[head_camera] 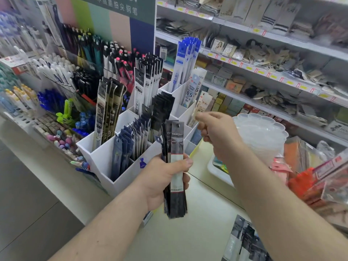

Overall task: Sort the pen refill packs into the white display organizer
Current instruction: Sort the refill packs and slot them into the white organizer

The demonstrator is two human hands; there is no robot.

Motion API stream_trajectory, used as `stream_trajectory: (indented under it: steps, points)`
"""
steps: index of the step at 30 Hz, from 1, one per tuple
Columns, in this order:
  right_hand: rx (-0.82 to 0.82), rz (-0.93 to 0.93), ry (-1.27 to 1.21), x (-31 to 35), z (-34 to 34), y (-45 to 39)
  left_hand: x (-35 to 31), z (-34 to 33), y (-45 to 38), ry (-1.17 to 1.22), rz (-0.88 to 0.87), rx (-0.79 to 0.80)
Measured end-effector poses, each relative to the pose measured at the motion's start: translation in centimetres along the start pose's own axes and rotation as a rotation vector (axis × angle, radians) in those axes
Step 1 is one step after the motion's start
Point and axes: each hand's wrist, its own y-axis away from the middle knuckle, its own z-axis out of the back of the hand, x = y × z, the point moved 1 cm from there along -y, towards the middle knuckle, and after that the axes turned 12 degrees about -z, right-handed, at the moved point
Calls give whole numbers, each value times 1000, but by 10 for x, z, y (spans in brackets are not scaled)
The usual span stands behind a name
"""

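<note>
My left hand [165, 178] grips a bundle of dark grey refill packs [177, 140] upright, in front of the white display organizer [122, 178]. The organizer's stepped compartments hold black packs [148, 80], blue packs [185, 59], dark navy packs [122, 147] and grey-gold packs [107, 110]. My right hand [218, 132] is at the organizer's right side. Its curled fingertips pinch the edge of a pale refill pack [200, 104] that stands in a right-hand compartment. The hand is slightly blurred.
A stack of clear plastic trays [261, 136] and a white bin [218, 170] stand right of the organizer. Orange and red packets [305, 181] lie at the far right, more refill packs [243, 242] on the counter below. Pen racks [84, 59] fill the left, shop shelves [263, 72] the back.
</note>
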Motion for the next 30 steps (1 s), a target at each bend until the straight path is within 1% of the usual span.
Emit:
stream_trajectory:
  steps: [2,5,8,11,14,18,21,23,27,30]
  points:
    - [110,-52,36,-17,5,33,5,-2,0,12,56,40]
    - [164,-87,177,-44,5,65,14,-6,2,-19,71,99]
    - [132,-67,123,-60,9,77,20,-7,7,30,114,177]
    - [60,-29,33,-66,20,85,26,-5,11,85,152,198]
    - [9,-37,-68,-72,27,94,27,-6,15,22,119,170]
    - [22,-91,-320,-74,39,99,29,-4,19,-67,79,89]
    - [79,-24,-267,-78,36,103,34,-3,21,-169,21,30]
    - [79,8,-234,-84,30,105,36,-5,23,-205,-8,16]
    - [85,-81,-371,-89,22,102,39,-7,26,-238,-38,10]
    - [4,-112,-411,-96,19,100,40,-7,29,-240,-28,18]
